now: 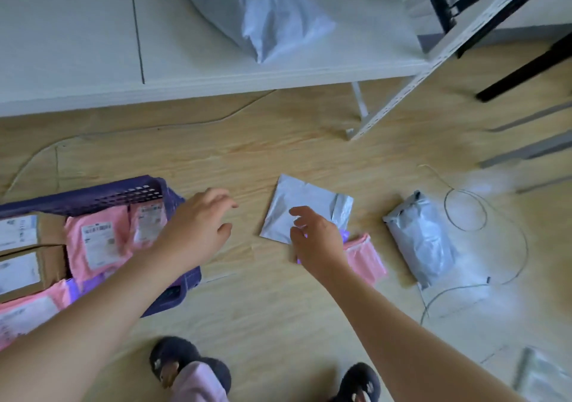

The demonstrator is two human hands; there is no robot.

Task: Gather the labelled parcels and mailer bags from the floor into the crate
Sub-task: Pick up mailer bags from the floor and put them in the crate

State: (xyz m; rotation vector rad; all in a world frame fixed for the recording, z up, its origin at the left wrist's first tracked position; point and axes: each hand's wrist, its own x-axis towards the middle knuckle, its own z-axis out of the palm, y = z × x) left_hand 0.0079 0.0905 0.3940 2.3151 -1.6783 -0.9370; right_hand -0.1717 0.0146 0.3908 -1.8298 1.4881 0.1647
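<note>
Left hand [198,226], fingers spread wide, beside purple perforated plastic crate [93,196] holding labelled pink mailers [96,240]. Right hand [315,240], fingers loosely curled, empty, over flat grey plastic mailer bag [297,200] lying on wooden floor [278,141].

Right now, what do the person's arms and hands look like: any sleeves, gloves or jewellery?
The left hand and right hand are bare, with no gloves, rings or watch visible. Both forearms are uncovered; no sleeve shows in view. Lower down are dark slippers with small pale markings and a pale pink trouser leg.
</note>
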